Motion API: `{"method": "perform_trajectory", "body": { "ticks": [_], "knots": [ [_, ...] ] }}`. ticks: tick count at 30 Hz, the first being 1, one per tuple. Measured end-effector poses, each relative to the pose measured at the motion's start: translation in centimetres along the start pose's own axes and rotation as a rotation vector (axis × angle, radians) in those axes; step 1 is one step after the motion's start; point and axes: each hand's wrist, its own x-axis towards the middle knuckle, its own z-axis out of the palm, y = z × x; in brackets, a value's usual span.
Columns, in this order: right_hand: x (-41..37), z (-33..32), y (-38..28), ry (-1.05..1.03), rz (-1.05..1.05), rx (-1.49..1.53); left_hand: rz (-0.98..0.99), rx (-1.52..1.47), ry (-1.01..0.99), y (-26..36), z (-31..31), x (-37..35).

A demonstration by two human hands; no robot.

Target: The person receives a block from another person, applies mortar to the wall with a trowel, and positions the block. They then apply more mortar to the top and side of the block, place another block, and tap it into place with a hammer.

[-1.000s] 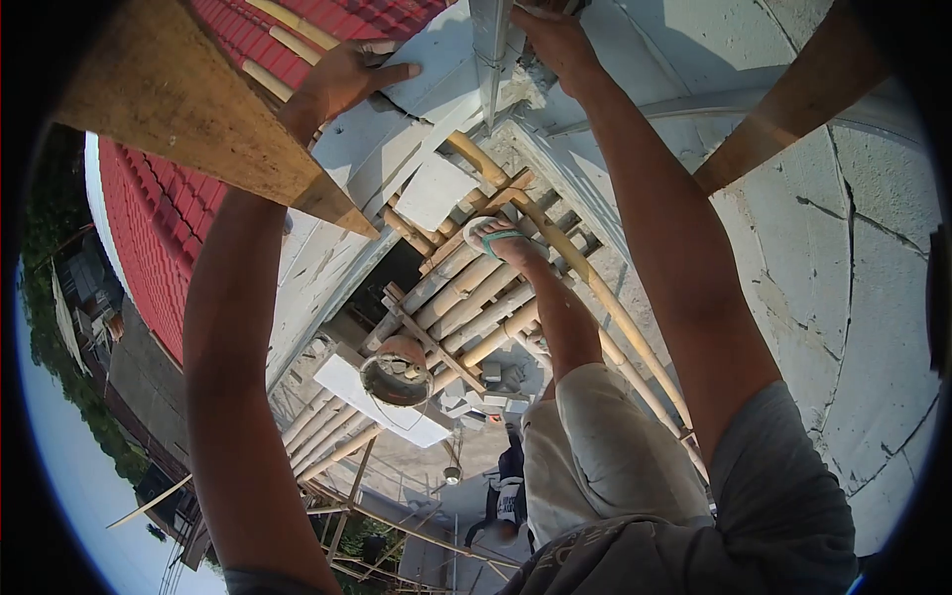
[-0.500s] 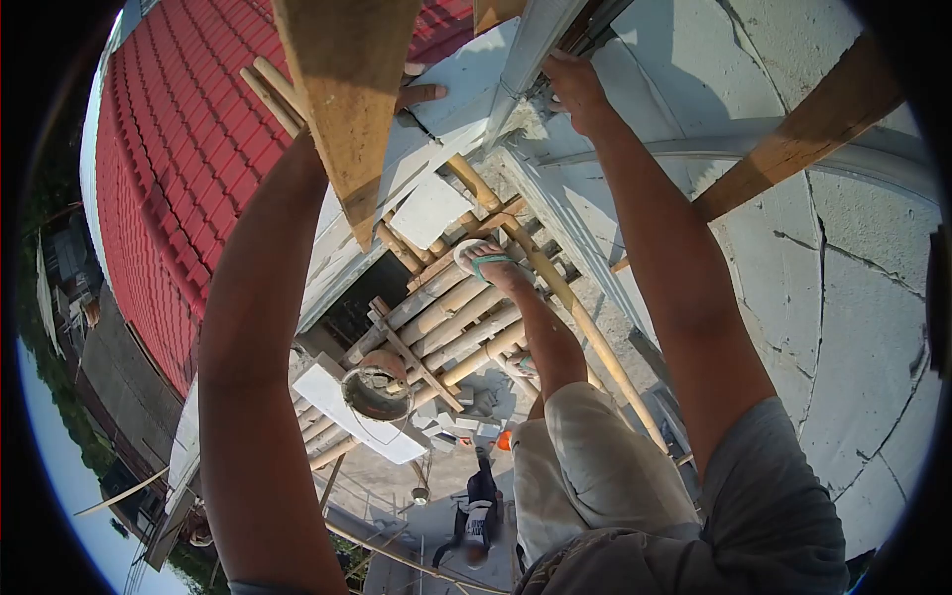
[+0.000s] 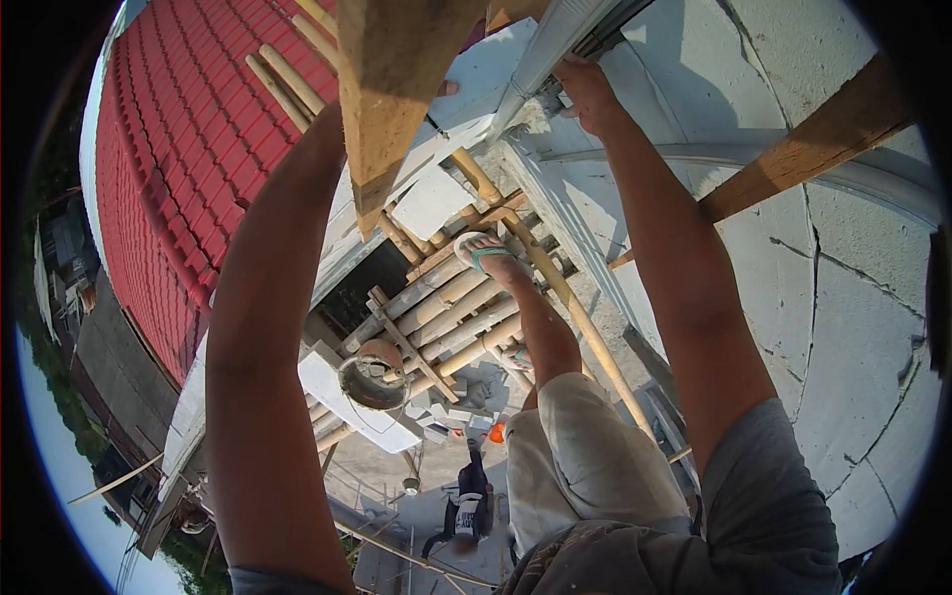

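Note:
My right hand [image 3: 587, 91] is raised at the top, its fingers against the end of a grey metal channel [image 3: 543, 69] beside the pale block wall [image 3: 843, 288]. What its fingers hold is too hidden to name. My left arm reaches up behind a wooden beam [image 3: 392, 99] that hangs close to the camera. Of my left hand [image 3: 449, 88] only a fingertip shows past the beam's right edge, by the top of a white block wall [image 3: 491, 69]; the rest is hidden.
Bamboo scaffold poles [image 3: 466, 307] lie under my sandalled foot. A mortar bucket [image 3: 375, 380] stands on a white board [image 3: 332, 392]. A person [image 3: 468, 506] is far below. A red tiled roof [image 3: 188, 149] lies left; another beam [image 3: 813, 139] crosses at the right.
The view has shifted slightly. My left hand has gone further behind the wooden beam, with less of its fingers showing. My right hand remains at the metal channel. The person below has shifted slightly.

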Motion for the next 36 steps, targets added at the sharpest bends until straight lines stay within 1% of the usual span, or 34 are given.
{"method": "perform_trajectory", "body": {
  "ticks": [2, 3, 5, 6, 8, 9, 11, 12, 14, 15, 16, 17, 18, 19, 20, 21, 23, 25, 26, 27, 28, 29, 30, 32, 36],
  "knots": [
    [0.2, -0.2, 0.3, 0.003, 0.009, -0.006, -0.014, 0.187, 0.227, -3.6, 0.4, 1.6],
    [0.3, -0.2, 0.5, 0.007, -0.008, -0.006, -0.017, 0.189, 0.227, -2.3, 0.2, 1.2],
    [0.2, -0.1, 0.7, 0.01, -0.019, -0.006, -0.14, 0.117, 0.03, 1.7, 0.1, -0.2],
    [0.1, 0.1, 0.4, 0.005, -0.016, 0.005, -0.14, 0.117, 0.027, 1.6, 0.2, -0.6],
    [-0.2, 0.0, 0.0, 0.008, -0.008, 0.011, 0.007, 0.128, 0.045, 1.6, 0.4, -1.0],
    [-0.4, 0.1, -0.1, 0.007, -0.03, -0.011, 0.006, 0.122, 0.038, -0.2, 0.4, -0.3],
    [-0.3, 0.0, 0.2, 0.004, -0.052, -0.029, -0.066, 0.174, 0.247, -5.5, 0.2, 1.9],
    [0.1, 0.0, 0.3, 0.019, -0.018, -0.047, -0.067, 0.18, 0.253, -6.0, -0.1, 2.2],
    [0.8, 0.2, 0.3, 0.027, 0.02, -0.061, -0.046, 0.249, 0.228, -6.8, -0.5, 2.2],
    [0.7, 0.2, 0.1, -0.042, 0.01, -0.052, -0.052, 0.25, 0.221, -6.3, -0.6, 1.6],
    [0.1, -0.6, 0.2, -0.081, -0.001, -0.036, -0.098, 0.323, 0.181, -5.1, -0.4, 1.7],
    [0.1, -0.8, 0.0, -0.073, -0.007, -0.042, -0.146, 0.393, 0.173, -3.9, -0.3, 1.7],
    [-0.3, -0.4, 0.3, 0.008, -0.068, -0.024, -0.144, 0.388, 0.164, -4.2, 0.1, 1.7],
    [-0.4, 0.1, 0.3, 0.088, -0.138, -0.004, -0.086, 0.399, 0.211, -4.5, 0.1, 1.6],
    [-0.3, 0.3, 0.1, 0.09, -0.142, -0.003, -0.029, 0.41, 0.262, -4.7, 0.0, 1.7],
    [-0.3, 0.3, 0.3, 0.092, -0.132, 0.002, -0.028, 0.411, 0.254, -4.2, 0.0, 1.6],
    [-0.1, 0.3, 0.6, 0.103, -0.12, 0.012, -0.26, 0.357, 0.122, -2.9, -0.1, 1.4],
    [0.7, 0.4, 0.8, 0.194, -0.041, -0.121, -0.233, 0.35, 0.096, -2.6, -0.3, 1.1],
    [0.9, 0.1, 0.9, 0.201, -0.044, -0.121, -0.208, 0.34, 0.077, -2.4, -0.3, 1.0],
    [0.3, -0.1, 0.5, 0.062, -0.046, -0.112, -0.201, 0.338, 0.075, -1.8, -0.1, 0.6],
    [0.1, -0.5, 0.1, -0.073, -0.049, -0.104, -0.174, 0.272, 0.078, -1.1, 0.1, 0.1],
    [0.0, -0.6, -0.2, -0.06, -0.053, -0.108, -0.146, 0.207, 0.08, -0.3, 0.4, 0.2],
    [-0.1, -0.4, -0.2, -0.047, -0.047, -0.12, -0.138, 0.205, 0.073, -0.4, 0.3, 0.4],
    [-0.2, -0.4, -0.2, -0.03, -0.037, -0.133, -0.219, 0.183, 0.084, -0.9, 0.1, 0.6],
    [-0.2, -0.2, -0.2, -0.06, -0.071, -0.093, -0.245, 0.197, 0.049, -0.9, -0.2, 0.6]
  ]
}}
